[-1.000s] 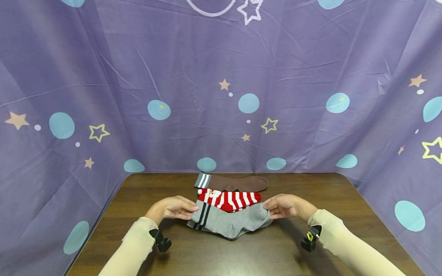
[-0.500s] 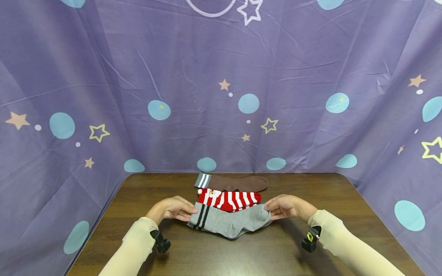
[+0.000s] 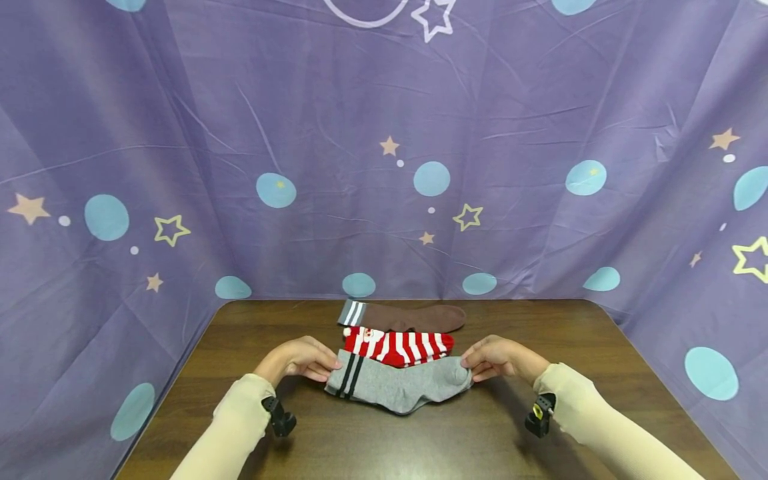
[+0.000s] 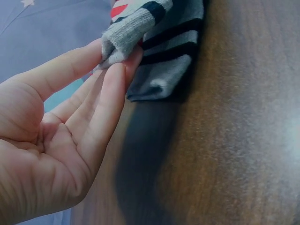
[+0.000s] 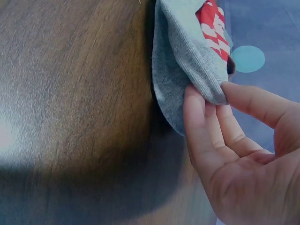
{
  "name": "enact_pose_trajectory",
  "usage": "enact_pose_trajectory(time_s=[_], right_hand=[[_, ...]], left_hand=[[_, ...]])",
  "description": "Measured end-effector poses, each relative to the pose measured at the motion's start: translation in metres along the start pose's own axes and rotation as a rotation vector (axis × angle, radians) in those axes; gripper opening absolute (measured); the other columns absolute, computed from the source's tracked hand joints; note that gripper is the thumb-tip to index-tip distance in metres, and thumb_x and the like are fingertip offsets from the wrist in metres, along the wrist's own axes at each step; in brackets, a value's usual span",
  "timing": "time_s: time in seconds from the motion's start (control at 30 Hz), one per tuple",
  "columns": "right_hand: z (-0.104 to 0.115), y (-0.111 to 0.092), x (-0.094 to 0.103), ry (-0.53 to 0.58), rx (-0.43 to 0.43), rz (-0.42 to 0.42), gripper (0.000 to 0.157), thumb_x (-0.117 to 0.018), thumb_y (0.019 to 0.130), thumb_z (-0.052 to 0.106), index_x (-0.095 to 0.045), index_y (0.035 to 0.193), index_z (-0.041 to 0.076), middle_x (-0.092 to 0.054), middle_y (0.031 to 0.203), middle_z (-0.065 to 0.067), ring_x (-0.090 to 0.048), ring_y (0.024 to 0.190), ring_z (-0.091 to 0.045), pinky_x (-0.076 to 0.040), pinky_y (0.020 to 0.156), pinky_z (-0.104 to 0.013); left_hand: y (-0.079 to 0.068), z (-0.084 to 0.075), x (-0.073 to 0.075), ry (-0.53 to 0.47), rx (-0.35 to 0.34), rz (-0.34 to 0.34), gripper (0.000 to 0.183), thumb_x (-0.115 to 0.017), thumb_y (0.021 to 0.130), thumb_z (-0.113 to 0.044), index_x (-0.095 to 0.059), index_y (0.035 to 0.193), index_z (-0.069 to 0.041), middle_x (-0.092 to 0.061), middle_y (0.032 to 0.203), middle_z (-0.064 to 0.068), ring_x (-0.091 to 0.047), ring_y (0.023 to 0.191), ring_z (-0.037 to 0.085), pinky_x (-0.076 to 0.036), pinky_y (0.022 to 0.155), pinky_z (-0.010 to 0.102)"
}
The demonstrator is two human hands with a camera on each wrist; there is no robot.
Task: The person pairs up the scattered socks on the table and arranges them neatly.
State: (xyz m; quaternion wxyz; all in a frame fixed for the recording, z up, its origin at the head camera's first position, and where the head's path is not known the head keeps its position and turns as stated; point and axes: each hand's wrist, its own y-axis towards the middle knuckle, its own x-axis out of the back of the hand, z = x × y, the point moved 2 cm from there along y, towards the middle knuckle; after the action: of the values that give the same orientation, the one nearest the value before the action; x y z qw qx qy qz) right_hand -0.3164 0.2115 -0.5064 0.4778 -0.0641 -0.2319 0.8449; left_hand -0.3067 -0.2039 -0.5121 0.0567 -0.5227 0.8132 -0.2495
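Note:
A grey sock [image 3: 399, 383] with two black cuff stripes is stretched sideways between my hands. My left hand [image 3: 307, 360] pinches its cuff [image 4: 123, 44] between thumb and fingertips, while my right hand [image 3: 497, 359] pinches the toe end [image 5: 208, 77]. Directly beneath it lies a second grey sock, whose striped cuff [image 4: 164, 70] shows in the left wrist view and whose toe [image 5: 171, 105] shows in the right wrist view. Behind them a red-and-white striped sock [image 3: 414, 345] with a Santa face lies flat, partly overlapped by the grey one in the head view.
Farther back lies a brown sock [image 3: 420, 319] with a grey, white-striped cuff. All of this is on a dark wooden table [image 3: 384, 447] with rounded far corners. A purple curtain [image 3: 336, 220] with stars and dots hangs behind and along both sides.
The held grey sock has shifted slightly and now lines up more closely over the lower one. Both hands keep their pinch and have barely moved.

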Motion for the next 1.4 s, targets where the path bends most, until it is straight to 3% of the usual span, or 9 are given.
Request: enact_pose_trajectory(time_s=[0.5,1.4], right_hand=[[-0.002,0.004,-0.002,-0.130,0.016,-0.158,0.007,-0.070,0.088,-0.002,-0.071,0.093,-0.006,-0.066,0.066,0.001,-0.063,0.062,-0.010,-0.059,0.062,-0.025],[-0.009,0.011,-0.003,-0.234,0.021,-0.263,0.004,-0.076,0.083,-0.001,-0.073,0.084,-0.003,-0.065,0.060,-0.001,-0.064,0.056,-0.012,-0.060,0.058,-0.029]], left_hand=[[-0.003,-0.001,-0.003,0.006,0.031,-0.044,0.017,-0.071,0.090,0.000,-0.071,0.104,0.008,-0.069,0.079,0.001,-0.065,0.064,0.009,-0.062,0.065,0.024],[-0.003,0.000,-0.007,0.125,0.083,-0.152,0.015,-0.079,0.085,-0.003,-0.075,0.094,0.007,-0.071,0.067,0.003,-0.065,0.056,0.007,-0.059,0.056,0.020]])
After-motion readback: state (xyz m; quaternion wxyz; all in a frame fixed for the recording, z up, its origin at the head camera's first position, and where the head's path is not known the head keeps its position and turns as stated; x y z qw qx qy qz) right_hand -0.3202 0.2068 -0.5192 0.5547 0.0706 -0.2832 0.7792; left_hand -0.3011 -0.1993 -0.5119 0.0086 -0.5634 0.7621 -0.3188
